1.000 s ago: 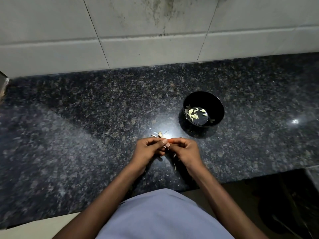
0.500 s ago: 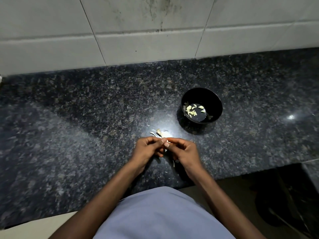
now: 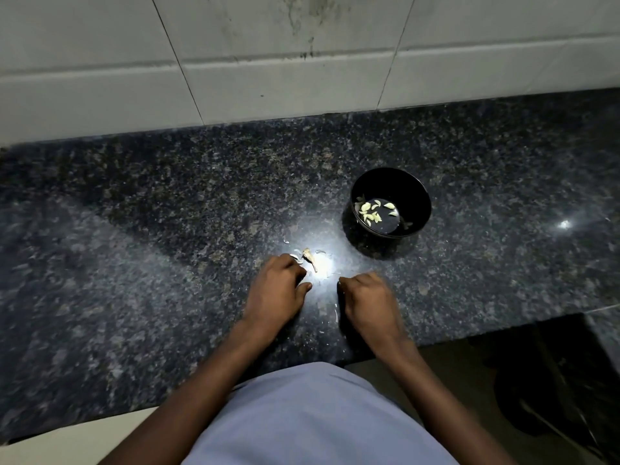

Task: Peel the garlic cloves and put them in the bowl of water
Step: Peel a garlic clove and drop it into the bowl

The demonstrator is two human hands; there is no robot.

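Two hands rest apart near the front edge of a dark speckled stone table (image 3: 134, 229), a bright patch of reflected light on the polished top between them. The left hand (image 3: 276, 290) lies knuckles up with its fingers bent downward and the thumb pointing toward the glare; whether it holds anything underneath cannot be told. The right hand (image 3: 365, 297) is slightly blurred, its fingers curled under, and what they enclose, if anything, is hidden.

Just beyond the left hand's fingertips lies a small heap of garlic scraps (image 3: 308, 256): a pale stem piece and a few thin bits of skin. More slivers of skin (image 3: 336, 315) lie on the table between the two wrists.

Farther back and to the right stands a black bowl (image 3: 416, 193), upright, with water in its bottom and several peeled garlic cloves (image 3: 369, 209) floating mostly toward its left side.

Behind the table rises a wall of large pale tiles (image 3: 268, 78), with dark stains near the top centre. At the lower right the table ends and a dim floor (image 3: 469, 380) shows below. The person's light blue shirt (image 3: 318, 421) fills the bottom middle.
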